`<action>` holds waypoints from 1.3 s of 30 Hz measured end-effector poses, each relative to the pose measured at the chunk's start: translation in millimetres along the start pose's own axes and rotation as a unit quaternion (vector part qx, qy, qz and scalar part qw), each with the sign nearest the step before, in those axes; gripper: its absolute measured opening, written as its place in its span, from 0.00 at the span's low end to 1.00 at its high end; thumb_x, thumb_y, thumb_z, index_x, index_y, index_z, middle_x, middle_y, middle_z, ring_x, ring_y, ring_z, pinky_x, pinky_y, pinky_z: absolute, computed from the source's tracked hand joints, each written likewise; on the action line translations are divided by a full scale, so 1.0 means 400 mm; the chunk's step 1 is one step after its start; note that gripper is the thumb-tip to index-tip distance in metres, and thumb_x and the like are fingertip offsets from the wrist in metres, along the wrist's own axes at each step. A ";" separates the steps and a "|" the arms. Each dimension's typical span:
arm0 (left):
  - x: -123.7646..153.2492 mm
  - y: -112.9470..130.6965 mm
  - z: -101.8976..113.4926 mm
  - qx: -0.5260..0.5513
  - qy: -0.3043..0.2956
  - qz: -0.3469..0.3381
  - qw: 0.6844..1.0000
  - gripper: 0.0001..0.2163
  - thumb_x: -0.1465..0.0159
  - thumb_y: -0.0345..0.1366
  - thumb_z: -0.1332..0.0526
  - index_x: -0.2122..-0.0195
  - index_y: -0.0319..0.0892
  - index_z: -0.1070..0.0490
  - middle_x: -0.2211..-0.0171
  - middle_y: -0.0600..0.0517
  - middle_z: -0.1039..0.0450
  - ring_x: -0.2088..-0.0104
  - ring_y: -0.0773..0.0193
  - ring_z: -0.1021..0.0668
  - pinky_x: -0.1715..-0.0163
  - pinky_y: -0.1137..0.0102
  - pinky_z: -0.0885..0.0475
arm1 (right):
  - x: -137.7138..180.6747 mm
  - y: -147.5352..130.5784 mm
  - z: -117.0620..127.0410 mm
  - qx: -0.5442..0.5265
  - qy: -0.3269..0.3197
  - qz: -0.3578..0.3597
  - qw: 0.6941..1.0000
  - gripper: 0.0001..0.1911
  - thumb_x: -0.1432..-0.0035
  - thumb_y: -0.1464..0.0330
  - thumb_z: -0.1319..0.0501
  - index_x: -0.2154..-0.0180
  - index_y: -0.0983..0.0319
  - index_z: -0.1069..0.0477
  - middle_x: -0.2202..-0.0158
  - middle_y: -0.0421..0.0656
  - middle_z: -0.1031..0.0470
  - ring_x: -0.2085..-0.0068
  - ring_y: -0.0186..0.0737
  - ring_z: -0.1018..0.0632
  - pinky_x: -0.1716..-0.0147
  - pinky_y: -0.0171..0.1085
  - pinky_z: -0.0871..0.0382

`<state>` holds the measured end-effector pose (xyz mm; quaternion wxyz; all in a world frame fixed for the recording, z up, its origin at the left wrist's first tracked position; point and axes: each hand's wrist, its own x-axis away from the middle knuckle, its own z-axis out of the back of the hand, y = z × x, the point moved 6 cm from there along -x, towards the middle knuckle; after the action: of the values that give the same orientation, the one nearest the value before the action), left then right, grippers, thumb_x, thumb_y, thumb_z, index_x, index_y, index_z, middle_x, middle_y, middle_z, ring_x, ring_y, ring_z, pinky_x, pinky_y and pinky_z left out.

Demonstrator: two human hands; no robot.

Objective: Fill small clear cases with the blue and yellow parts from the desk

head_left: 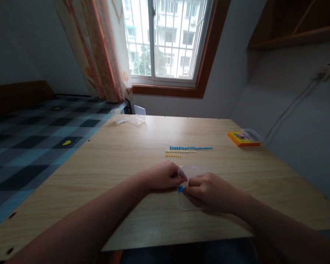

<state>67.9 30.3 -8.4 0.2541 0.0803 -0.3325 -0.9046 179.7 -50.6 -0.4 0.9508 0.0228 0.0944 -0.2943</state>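
Note:
Both my hands meet over a small clear plastic box near the front middle of the wooden table. My left hand has its fingers curled and pinched against the box's left edge. My right hand is closed too, its fingertips pinching a tiny blue piece at the box. Just beyond the hands lie rows of small blue pieces and small yellow pieces on the tabletop.
An orange and clear case lies at the right, near the wall. Two open clear plastic boxes sit at the table's far left corner. A bed with a checked cover adjoins the left side. A window is behind.

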 end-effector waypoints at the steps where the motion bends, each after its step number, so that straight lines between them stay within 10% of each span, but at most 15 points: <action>1: 0.000 0.000 0.000 0.002 0.001 -0.001 1.000 0.11 0.36 0.29 0.40 0.61 0.41 0.16 0.74 0.54 0.21 0.74 0.67 0.26 0.69 0.73 0.34 | -0.001 0.001 0.000 -0.001 0.001 -0.002 1.000 0.08 0.34 0.73 0.44 0.66 0.63 0.29 0.67 0.40 0.25 0.71 0.33 0.29 0.70 0.36 0.43; 39: -0.010 0.018 0.009 0.010 -0.030 -0.024 0.999 0.11 0.36 0.31 0.42 0.68 0.39 0.19 0.80 0.57 0.28 0.77 0.70 0.31 0.74 0.74 0.39 | -0.009 0.005 -0.004 0.041 -0.052 -0.034 0.997 0.06 0.37 0.76 0.42 0.64 0.66 0.26 0.68 0.45 0.23 0.72 0.35 0.27 0.71 0.35 0.39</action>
<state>73.1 29.7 -0.9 0.2213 0.0639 -0.3468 -0.9092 177.6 -47.0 -1.3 0.9420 0.0433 0.0331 -0.3310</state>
